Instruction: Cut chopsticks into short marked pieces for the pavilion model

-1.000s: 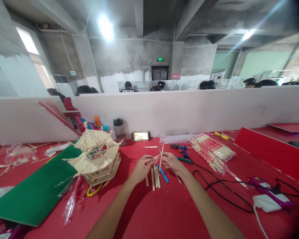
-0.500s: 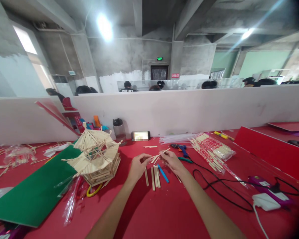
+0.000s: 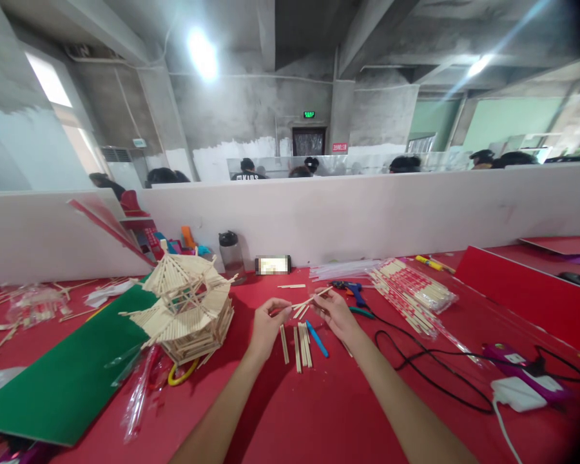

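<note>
My left hand point(image 3: 269, 322) pinches the left end of a thin wooden stick point(image 3: 300, 304) above the red table. Between the fingers of my right hand point(image 3: 336, 314) is another stick point(image 3: 323, 292), slanting up to the right; the two sticks meet or cross between my hands. A few short sticks lie just beneath them. Nearer to me are a row of cut sticks point(image 3: 303, 346) and a blue pen-like tool point(image 3: 317, 339). A pavilion model made of sticks point(image 3: 186, 303) stands to the left of my left hand.
Behind my right hand lie a blue glue gun point(image 3: 355, 291) and packs of sticks point(image 3: 410, 293). A black cable point(image 3: 430, 380) loops to a purple power strip point(image 3: 524, 367). A bottle point(image 3: 231, 256) and a phone point(image 3: 272, 265) stand by the white partition point(image 3: 319, 212). A green board point(image 3: 67, 367) lies left.
My right hand has shifted very slightly, and the stick in my left hand lies a little flatter. Both hands keep their pinch.
</note>
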`<state>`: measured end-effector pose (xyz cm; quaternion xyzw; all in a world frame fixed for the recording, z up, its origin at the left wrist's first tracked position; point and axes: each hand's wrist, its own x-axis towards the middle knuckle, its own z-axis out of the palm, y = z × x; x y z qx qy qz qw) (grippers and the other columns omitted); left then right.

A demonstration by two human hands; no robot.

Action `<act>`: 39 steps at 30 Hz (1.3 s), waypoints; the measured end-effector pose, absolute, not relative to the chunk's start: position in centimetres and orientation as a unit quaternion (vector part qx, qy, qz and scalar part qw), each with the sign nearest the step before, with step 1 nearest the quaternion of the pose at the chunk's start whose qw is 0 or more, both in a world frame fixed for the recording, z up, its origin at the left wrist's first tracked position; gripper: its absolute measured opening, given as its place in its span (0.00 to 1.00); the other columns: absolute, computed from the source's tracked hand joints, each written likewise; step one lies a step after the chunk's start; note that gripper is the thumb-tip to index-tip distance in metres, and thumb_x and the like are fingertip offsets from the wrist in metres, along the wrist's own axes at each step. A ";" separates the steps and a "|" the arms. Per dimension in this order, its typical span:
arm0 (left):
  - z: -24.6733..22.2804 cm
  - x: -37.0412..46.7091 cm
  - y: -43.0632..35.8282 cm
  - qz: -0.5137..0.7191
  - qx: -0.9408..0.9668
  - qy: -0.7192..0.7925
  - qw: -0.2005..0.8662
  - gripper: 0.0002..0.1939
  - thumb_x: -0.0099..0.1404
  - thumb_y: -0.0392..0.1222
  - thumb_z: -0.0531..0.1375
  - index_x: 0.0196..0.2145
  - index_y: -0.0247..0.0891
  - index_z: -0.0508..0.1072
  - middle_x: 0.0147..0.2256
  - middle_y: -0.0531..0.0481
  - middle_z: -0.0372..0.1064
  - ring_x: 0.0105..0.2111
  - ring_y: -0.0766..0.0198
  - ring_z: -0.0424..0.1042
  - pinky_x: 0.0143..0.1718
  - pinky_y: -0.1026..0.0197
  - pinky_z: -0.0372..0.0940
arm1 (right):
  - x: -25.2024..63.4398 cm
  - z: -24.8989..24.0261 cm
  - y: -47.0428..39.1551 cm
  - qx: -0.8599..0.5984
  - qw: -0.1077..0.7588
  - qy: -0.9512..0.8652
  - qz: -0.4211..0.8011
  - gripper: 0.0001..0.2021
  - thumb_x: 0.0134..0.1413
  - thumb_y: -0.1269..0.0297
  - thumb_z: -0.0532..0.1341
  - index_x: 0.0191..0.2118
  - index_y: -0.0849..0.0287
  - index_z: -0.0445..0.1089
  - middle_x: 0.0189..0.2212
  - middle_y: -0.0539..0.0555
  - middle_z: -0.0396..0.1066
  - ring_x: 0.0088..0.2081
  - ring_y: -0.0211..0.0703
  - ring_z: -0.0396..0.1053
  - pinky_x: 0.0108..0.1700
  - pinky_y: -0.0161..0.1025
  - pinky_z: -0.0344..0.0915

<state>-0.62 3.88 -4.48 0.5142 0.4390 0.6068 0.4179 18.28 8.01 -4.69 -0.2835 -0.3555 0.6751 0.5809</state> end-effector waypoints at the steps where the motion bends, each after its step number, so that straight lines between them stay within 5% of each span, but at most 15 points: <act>1: -4.5 -0.5 3.8 0.612 0.509 0.440 0.415 0.11 0.53 0.44 0.67 0.32 0.36 0.75 0.32 0.49 0.74 0.32 0.65 0.72 0.37 0.64 0.66 | 18.3 -4.7 8.0 -0.279 0.584 -0.355 0.675 0.18 0.33 0.64 0.76 0.33 0.57 0.71 0.30 0.47 0.74 0.34 0.37 0.73 0.42 0.36 0.71; 24: -4.8 0.8 3.5 0.624 0.445 0.423 0.484 0.14 0.50 0.42 0.68 0.31 0.35 0.70 0.31 0.52 0.69 0.30 0.66 0.73 0.38 0.60 0.71 | 16.9 -4.8 7.2 -0.241 0.563 -0.407 0.678 0.16 0.37 0.60 0.75 0.33 0.58 0.72 0.35 0.50 0.74 0.40 0.41 0.73 0.52 0.42 0.68; 39: -4.1 1.1 3.1 0.570 0.590 0.457 0.344 0.08 0.56 0.42 0.64 0.31 0.36 0.73 0.31 0.48 0.72 0.34 0.62 0.72 0.38 0.62 0.67 | 17.0 -4.6 7.2 -0.288 0.560 -0.409 0.661 0.21 0.34 0.62 0.75 0.39 0.59 0.74 0.31 0.51 0.76 0.35 0.40 0.75 0.44 0.39 0.71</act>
